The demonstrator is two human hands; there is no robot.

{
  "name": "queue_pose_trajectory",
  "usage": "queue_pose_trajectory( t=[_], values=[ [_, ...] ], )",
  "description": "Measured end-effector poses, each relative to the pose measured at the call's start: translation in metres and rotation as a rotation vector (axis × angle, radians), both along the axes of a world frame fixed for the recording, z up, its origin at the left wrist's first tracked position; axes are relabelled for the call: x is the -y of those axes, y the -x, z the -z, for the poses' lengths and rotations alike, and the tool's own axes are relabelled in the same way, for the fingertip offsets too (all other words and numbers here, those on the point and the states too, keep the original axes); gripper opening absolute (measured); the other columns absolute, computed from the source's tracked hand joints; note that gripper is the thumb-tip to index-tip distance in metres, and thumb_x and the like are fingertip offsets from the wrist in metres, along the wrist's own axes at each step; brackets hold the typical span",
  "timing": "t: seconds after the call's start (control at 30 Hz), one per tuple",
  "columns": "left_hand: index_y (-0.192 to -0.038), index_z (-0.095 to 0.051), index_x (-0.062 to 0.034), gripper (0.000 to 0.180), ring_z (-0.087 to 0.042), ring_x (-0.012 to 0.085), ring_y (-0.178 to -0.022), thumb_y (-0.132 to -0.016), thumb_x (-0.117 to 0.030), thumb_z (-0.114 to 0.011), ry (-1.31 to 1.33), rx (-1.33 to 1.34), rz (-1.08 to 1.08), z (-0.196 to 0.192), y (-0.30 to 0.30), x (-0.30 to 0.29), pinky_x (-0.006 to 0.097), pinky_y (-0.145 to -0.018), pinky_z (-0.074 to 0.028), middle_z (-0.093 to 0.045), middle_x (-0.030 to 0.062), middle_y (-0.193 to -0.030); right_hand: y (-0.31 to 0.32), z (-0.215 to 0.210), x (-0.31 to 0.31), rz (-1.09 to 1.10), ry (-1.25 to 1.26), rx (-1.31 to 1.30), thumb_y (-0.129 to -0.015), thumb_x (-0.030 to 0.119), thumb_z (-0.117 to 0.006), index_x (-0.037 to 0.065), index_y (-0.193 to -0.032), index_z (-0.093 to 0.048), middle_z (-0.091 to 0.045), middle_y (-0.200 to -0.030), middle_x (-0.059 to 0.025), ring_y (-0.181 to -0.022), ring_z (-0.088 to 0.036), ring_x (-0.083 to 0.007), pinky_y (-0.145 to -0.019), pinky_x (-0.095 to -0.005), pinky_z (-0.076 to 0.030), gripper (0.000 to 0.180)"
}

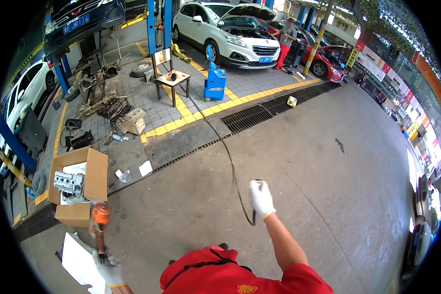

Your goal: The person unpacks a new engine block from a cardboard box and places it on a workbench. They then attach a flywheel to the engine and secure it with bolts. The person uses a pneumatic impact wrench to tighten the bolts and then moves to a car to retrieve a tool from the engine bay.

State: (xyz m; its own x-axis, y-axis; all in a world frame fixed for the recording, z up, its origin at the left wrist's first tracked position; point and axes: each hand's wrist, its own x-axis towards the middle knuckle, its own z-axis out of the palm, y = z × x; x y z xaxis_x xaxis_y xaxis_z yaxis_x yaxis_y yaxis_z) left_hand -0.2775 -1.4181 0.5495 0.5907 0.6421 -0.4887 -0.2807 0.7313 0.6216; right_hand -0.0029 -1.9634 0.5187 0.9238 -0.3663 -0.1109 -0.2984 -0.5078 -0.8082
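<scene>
My left hand (108, 269), in a white glove, is closed around the handle of an orange impact wrench (101, 215) at the lower left. The tool is upright, close to the front of an open cardboard box (97, 171). Inside that box sits a silver engine part (68, 182) with plastic wrap. White sheets (81, 262) lie beside my left hand. In the middle, my right hand (261, 198), also gloved, is raised and closed on a black hose (234, 181). The hose loops just below the glove and runs back across the floor; its held end is mostly hidden.
A wooden chair (172, 78) with a dark part on it and a blue machine (214, 84) stand beyond the floor grate (259, 112). Greasy engine parts (115, 108) lie at left. A white car (230, 36) has its hood up; a person (285, 41) stands beside it.
</scene>
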Motion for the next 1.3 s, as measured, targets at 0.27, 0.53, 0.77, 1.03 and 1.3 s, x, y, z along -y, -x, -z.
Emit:
queue_pose_trajectory(
  t=[0.27,0.53,0.77,1.03,1.3],
  values=[
    [-0.139,-0.055,-0.0090,0.048,-0.052,0.0071,-0.060,-0.105,-0.039,-0.070,-0.341,0.349,0.134,-0.047,0.060,-0.060,0.023,-0.049,-0.038,-0.067,0.0018,-0.098,0.042,-0.053,-0.209,-0.411,-0.218,-0.063,-0.105,0.055,-0.062,0.003,-0.131,-0.060,-0.072,-0.109,-0.0168,-0.104,-0.069,-0.0274,-0.096,-0.0406,-0.053,0.058],
    [-0.122,-0.054,-0.0086,0.023,-0.038,0.0068,-0.051,-0.107,-0.021,-0.064,0.062,0.671,0.305,0.002,0.074,-0.119,0.023,-0.045,-0.033,-0.057,0.0044,-0.096,0.123,-0.048,-0.347,-0.831,-0.136,-0.116,-0.109,0.054,-0.055,0.006,-0.138,-0.052,-0.070,-0.124,-0.0240,-0.119,-0.067,-0.0434,-0.106,-0.0493,-0.049,0.057],
    [-0.120,-0.054,-0.0107,0.023,-0.040,0.0064,-0.055,-0.105,-0.021,-0.069,-0.200,0.501,0.166,0.007,0.083,-0.094,0.023,-0.048,-0.033,-0.057,0.0022,-0.099,0.110,-0.145,-0.356,-1.027,-0.689,0.111,-0.112,0.046,-0.053,0.006,-0.137,-0.053,-0.067,-0.102,-0.0136,-0.089,-0.065,-0.0270,-0.082,-0.0426,-0.054,0.047],
    [-0.118,-0.052,-0.0141,0.029,-0.044,0.0067,-0.060,-0.100,-0.018,-0.073,-0.570,0.452,0.102,-0.040,0.045,-0.064,0.025,-0.054,-0.037,-0.055,-0.0005,-0.099,0.106,-0.105,-0.386,-1.305,-0.336,0.182,-0.110,0.049,-0.053,0.007,-0.126,-0.063,-0.065,-0.093,-0.0237,-0.088,-0.066,-0.0421,-0.082,-0.0491,-0.051,0.046],
    [-0.120,-0.055,-0.0107,0.040,-0.067,0.0281,-0.100,-0.087,-0.003,-0.077,-0.539,0.394,0.027,-0.059,0.001,-0.041,0.053,-0.086,-0.062,-0.059,0.0084,-0.113,0.133,-0.078,-0.372,-1.594,-0.291,0.334,-0.109,0.033,-0.057,0.008,-0.134,-0.063,-0.071,-0.100,-0.0172,-0.084,-0.070,-0.0388,-0.077,-0.0479,-0.056,0.036]
  ],
)
